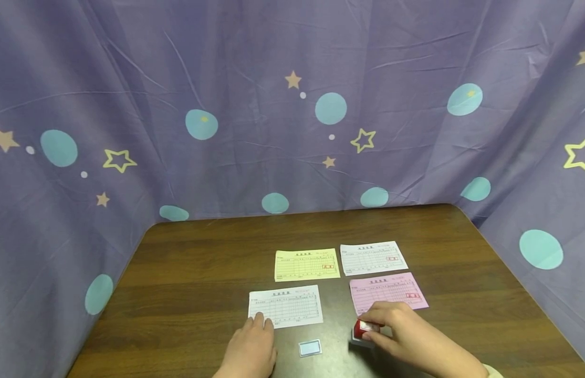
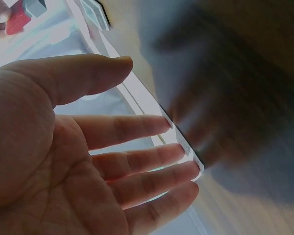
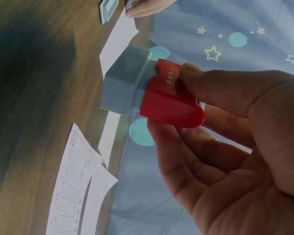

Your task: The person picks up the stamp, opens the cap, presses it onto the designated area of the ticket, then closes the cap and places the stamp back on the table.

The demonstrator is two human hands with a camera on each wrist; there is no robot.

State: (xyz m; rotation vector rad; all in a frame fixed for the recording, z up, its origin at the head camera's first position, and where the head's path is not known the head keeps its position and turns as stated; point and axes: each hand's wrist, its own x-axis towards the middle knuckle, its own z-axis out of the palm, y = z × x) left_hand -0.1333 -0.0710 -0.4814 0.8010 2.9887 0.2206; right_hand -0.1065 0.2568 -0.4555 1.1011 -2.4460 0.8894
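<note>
My right hand [image 1: 398, 331] pinches a self-inking stamp [image 3: 171, 93] by its red top, thumb on one side and fingers on the other. The stamp's grey base [image 3: 125, 81] shows in the right wrist view, above the table near the pink slip [image 1: 382, 291]. With fingers extended, my left hand [image 1: 250, 349] touches the lower left edge of a white printed slip [image 1: 297, 304]. A small light-blue rectangular piece with a pale rim [image 1: 310, 348] lies between the hands.
Behind lie a yellow slip [image 1: 302, 265] and another white slip [image 1: 368, 260]. Both, like the pink one, bear a red rectangular mark at the right. A purple curtain [image 1: 254, 105] with stars and dots hangs around the brown wooden table [image 1: 179, 268].
</note>
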